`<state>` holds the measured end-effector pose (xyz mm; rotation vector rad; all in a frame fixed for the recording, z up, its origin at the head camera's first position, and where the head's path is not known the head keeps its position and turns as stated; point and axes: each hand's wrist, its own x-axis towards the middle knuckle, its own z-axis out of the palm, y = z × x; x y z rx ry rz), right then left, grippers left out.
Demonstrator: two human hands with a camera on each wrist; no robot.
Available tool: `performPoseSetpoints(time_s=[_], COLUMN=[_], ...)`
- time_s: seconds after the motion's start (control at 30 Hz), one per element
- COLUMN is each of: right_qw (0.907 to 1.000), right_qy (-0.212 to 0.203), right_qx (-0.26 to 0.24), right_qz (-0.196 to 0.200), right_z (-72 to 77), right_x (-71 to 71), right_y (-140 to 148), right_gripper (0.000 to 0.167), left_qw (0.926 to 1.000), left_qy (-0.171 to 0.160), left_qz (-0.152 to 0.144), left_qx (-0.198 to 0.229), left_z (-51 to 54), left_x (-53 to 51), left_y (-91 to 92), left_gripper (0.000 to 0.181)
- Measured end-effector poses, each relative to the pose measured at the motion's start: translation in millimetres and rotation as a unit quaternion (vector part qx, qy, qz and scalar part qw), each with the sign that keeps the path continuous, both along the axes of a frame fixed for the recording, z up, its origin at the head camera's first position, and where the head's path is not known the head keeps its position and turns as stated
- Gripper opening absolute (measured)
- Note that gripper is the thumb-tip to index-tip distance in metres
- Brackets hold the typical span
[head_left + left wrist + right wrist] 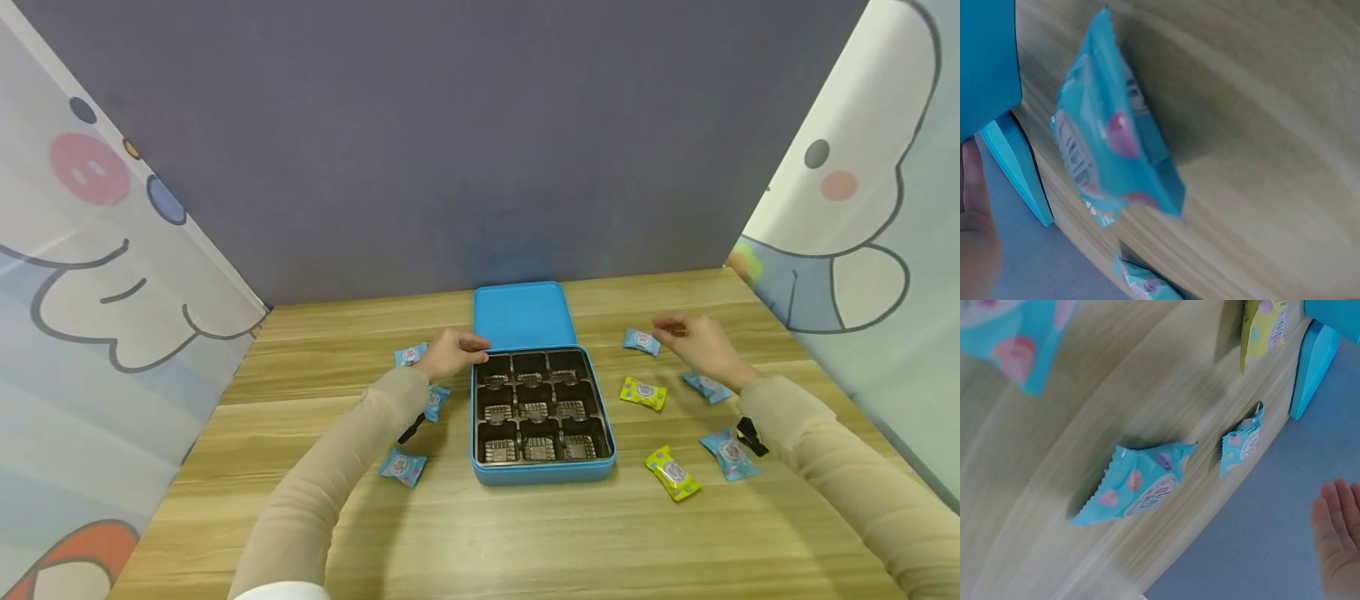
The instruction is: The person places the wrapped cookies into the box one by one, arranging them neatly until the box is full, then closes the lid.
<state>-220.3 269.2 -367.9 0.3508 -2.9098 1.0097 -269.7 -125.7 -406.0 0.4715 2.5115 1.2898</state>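
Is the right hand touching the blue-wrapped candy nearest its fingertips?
Apart: the right wrist view shows grey background between the right hand and that blue-wrapped candy.

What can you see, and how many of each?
table: 1, light wood, under box
box: 1, blue, mid-table
lid: 1, blue, behind box
tray: 1, dark, inside box
blue packets: 6, blue, three each side of box
yellow packets: 2, yellow, right of box
wall: 1, grey, behind table
cartoon panels: 2, pale, either side
gadgets: 2, black, at wrists
cloth: 1, white, bottom edge
sleeves: 2, beige, on arms
left hand: 1, bare, at box corner
right hand: 1, bare, by a blue packet
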Motion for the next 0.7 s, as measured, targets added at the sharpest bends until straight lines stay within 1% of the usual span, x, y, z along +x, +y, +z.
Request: performPoseSetpoints(time_s=[0.1,0.2,0.33,0.5,0.7], right_qw=[1.0000,0.9999,0.9993,0.9986,0.9982], right_qy=[-0.001,-0.011,-0.025,-0.038,-0.054], right_qx=[0.003,0.006,0.013,0.017,0.004], right_qz=[0.006,0.012,0.024,0.032,0.027], right_z=[0.0,0.7,5.0,3.6,0.8], right_x=[-0.7,-2.2,-9.2,-17.5,-28.9], right_y=[2,4,5,13,25], right_gripper=[0.039,0.040,0.040,0.039,0.042], left_qw=[1.0000,0.9996,0.9990,0.9992,0.9991], left_qy=[-0.002,-0.014,-0.026,-0.032,-0.039], left_qz=[0.003,0.011,0.018,0.013,0.011], left_qx=[0.003,0.023,0.032,0.021,0.013], left_z=[-3.3,-3.8,2.8,4.5,4.5], left_x=[-0.6,-0.4,-0.5,0.7,-1.3], left_y=[0.2,0.2,-2.8,-5.1,-4.7], left_gripper=[0.030,0.029,0.029,0.028,0.028])
